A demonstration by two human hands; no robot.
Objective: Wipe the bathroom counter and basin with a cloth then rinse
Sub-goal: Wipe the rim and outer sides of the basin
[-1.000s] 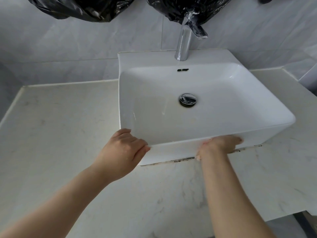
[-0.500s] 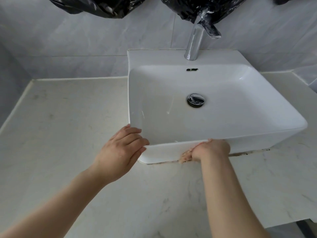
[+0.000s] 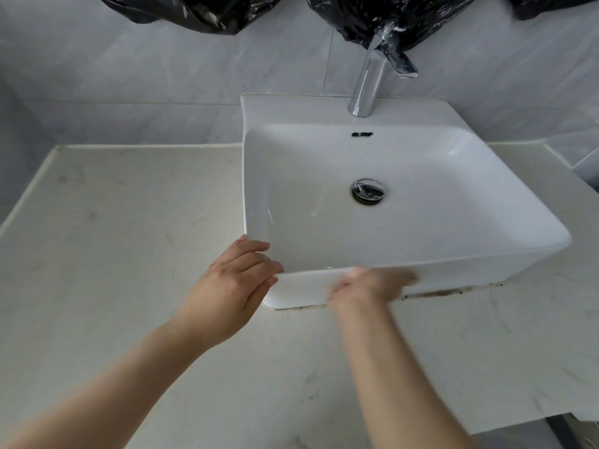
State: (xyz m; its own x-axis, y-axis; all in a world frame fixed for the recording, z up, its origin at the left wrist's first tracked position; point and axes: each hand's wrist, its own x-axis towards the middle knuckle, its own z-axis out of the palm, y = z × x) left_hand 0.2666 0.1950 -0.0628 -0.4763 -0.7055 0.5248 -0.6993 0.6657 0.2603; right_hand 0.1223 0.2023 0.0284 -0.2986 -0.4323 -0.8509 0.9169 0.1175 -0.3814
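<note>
A white rectangular basin [image 3: 470, 222] stands on a pale marble counter [image 3: 113, 238]. My left hand [image 3: 233, 286] rests on the basin's front-left corner, fingers fairly straight against the rim. My right hand [image 3: 369, 285] is pressed against the basin's front outer wall, just under the rim, and is smeared by motion blur. No cloth can be made out in it. The basin is dry-looking inside, with a chrome drain plug [image 3: 368, 190] in the middle.
A chrome tap [image 3: 366, 89] rises at the back of the basin, its top wrapped in black plastic [image 3: 389, 24]. Dark grime [image 3: 447, 291] lines the basin's base on the right. The counter's front edge [image 3: 518, 426] drops off at lower right. Grey tiled wall behind.
My right hand slid left along the basin's front wall, then back to the right, and is now blurred. My left hand stayed on the corner. The view shifted slightly left.
</note>
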